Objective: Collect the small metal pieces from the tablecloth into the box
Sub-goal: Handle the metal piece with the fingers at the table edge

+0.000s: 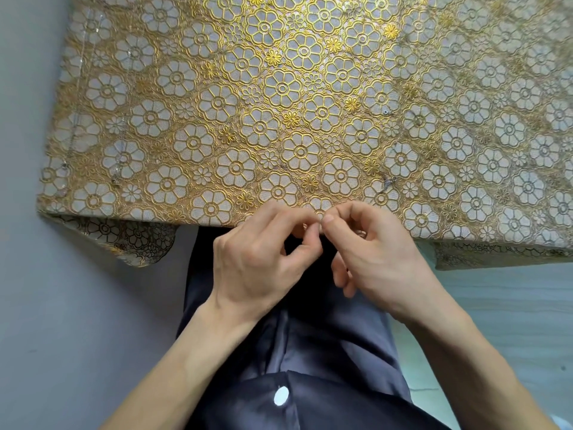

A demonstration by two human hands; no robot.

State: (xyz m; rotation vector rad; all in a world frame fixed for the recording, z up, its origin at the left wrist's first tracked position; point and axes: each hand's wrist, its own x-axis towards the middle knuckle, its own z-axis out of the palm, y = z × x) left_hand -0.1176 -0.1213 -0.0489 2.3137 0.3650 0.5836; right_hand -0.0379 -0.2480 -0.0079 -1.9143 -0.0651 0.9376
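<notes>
Working at the near edge of the tablecloth (217, 97), the left hand (263, 252) and right hand (378, 252) met tip to tip, fingers pinched on what looked like a tiny metal piece (322, 217). A loose piece (387, 182) lay aslant just beyond the right hand, nearer it than the left. A second piece (385, 112) sat farther out on that side. No box was in view.

dark satin garment (310, 352) with white button (281, 396), grey floor (62, 305).

Gold floral tablecloth (310, 88) with metal pieces (387, 182)
</notes>
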